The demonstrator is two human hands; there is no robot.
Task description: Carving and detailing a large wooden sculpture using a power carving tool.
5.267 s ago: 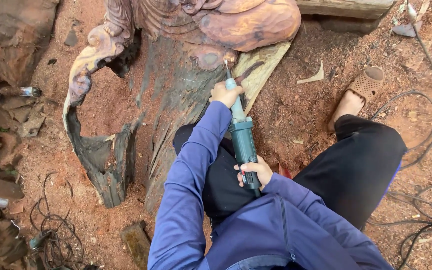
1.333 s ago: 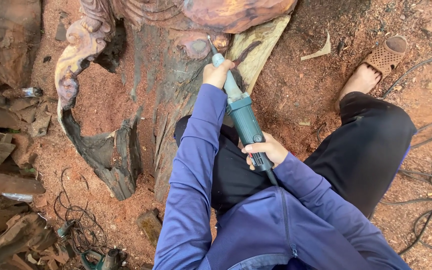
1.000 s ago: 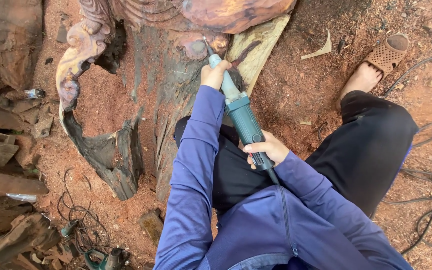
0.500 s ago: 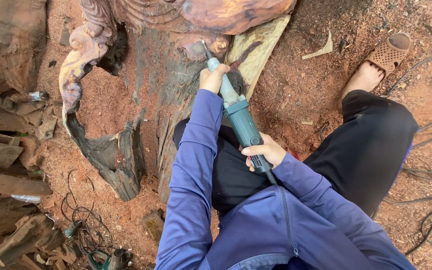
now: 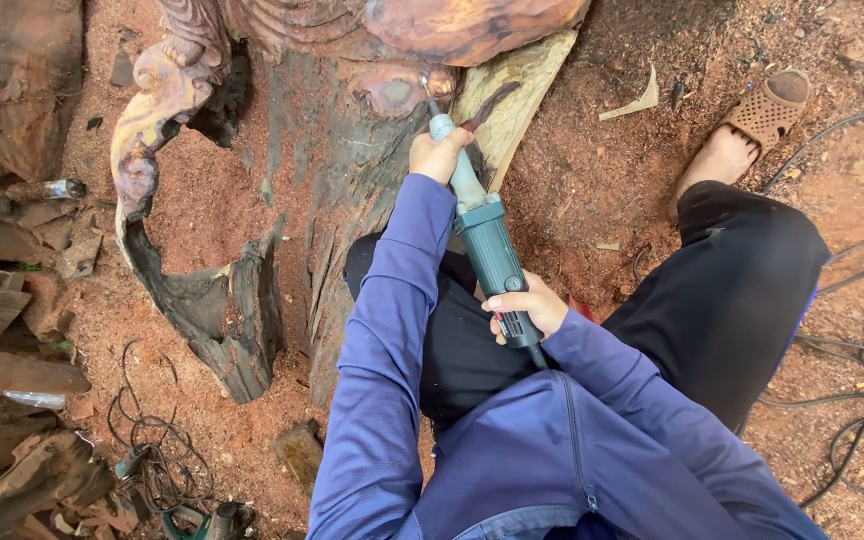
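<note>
Seen from above, a person in a blue long-sleeved top and black trousers sits on reddish, sawdust-covered ground, one bare foot (image 5: 717, 160) stretched out to the upper right beside a tan sandal (image 5: 772, 105).

Nearest the camera, the right hand (image 5: 524, 308) has its grip clenched around the rear end of a teal die grinder (image 5: 490, 258), where a dark power cord leaves the tool. The grinder's long axis runs from this hand up and slightly to the left, away from the body.

Further along, the left hand (image 5: 440, 155) grips the tool's pale, narrow neck, fingers wrapped firmly around it. This hand is the nearer of the two to the working end.

Just beyond the left hand, the thin bit (image 5: 428, 88) points at a small rounded knob on a large carved wooden stump (image 5: 352, 110); whether the tip touches the wood cannot be told.

Farther left, a curled carved scroll (image 5: 157, 95) juts from the stump. At the lower left lie loose cables (image 5: 157, 460) and stacked timber offcuts (image 5: 2, 340).
</note>
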